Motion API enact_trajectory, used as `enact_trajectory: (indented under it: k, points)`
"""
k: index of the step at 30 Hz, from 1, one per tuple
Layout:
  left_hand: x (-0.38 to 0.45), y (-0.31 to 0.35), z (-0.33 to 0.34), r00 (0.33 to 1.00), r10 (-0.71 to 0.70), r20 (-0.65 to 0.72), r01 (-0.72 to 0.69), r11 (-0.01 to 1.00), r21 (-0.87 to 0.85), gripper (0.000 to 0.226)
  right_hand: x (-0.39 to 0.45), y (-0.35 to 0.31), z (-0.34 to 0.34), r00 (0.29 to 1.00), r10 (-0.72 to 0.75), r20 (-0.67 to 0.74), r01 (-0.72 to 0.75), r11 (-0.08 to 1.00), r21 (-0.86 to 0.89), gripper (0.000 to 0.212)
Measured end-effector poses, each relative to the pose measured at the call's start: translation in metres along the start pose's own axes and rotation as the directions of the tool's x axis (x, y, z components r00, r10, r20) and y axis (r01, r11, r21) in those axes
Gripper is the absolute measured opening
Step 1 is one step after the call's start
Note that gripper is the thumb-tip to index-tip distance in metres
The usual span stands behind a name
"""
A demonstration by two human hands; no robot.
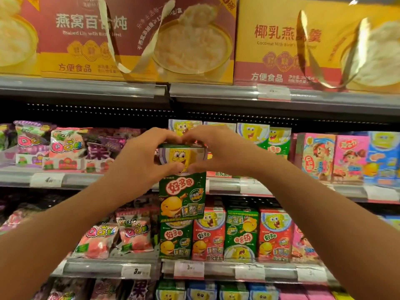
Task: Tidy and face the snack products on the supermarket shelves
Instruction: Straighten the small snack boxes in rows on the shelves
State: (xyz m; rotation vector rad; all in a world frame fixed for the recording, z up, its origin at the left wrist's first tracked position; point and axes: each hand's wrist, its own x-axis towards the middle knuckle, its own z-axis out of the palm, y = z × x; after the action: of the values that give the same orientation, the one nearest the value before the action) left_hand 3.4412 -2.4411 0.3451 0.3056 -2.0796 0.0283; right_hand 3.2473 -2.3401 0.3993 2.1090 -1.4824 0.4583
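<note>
A green snack box [182,191] with a yellow cartoon sponge and a fish on it hangs upright in front of the middle shelf. My left hand [142,156] grips its top left corner, fingers over the top and thumb on the front. My right hand [218,151] grips the top right corner the same way. Behind the hands stand more green boxes [268,139] of the same kind on the middle shelf [227,184]. Below, green and red boxes [241,234] of this snack stand in a row.
Pink and purple gummy bags [65,148] fill the left of the middle shelf and the shelf below [114,237]. Pink and blue boxes [346,156] stand at the right. Large red and yellow gift boxes [134,37] sit on the top shelf.
</note>
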Motion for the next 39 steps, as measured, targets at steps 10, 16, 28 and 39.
enact_trajectory:
  k: [10,16,28,39]
  points:
    - [-0.045,0.003,0.111,0.998,-0.034,0.044,0.027,0.988,0.15,0.056,-0.091,0.073,-0.07,0.943,0.331,-0.049,-0.333,0.942,-0.046,0.057]
    - [-0.064,-0.01,0.18,0.992,-0.079,0.094,0.029,0.894,0.447,0.068,-0.13,0.123,-0.114,0.87,0.478,-0.12,-0.483,0.876,-0.014,0.049]
    - [-0.051,-0.027,0.214,0.962,0.061,-0.266,0.075,0.878,0.472,0.043,-0.126,0.155,-0.103,0.878,0.436,-0.198,-0.465,0.876,-0.127,0.053]
    - [-0.05,-0.028,0.214,0.95,0.079,-0.302,0.079,0.874,0.479,0.037,-0.109,0.174,-0.081,0.88,0.458,-0.123,-0.474,0.858,-0.199,0.056]
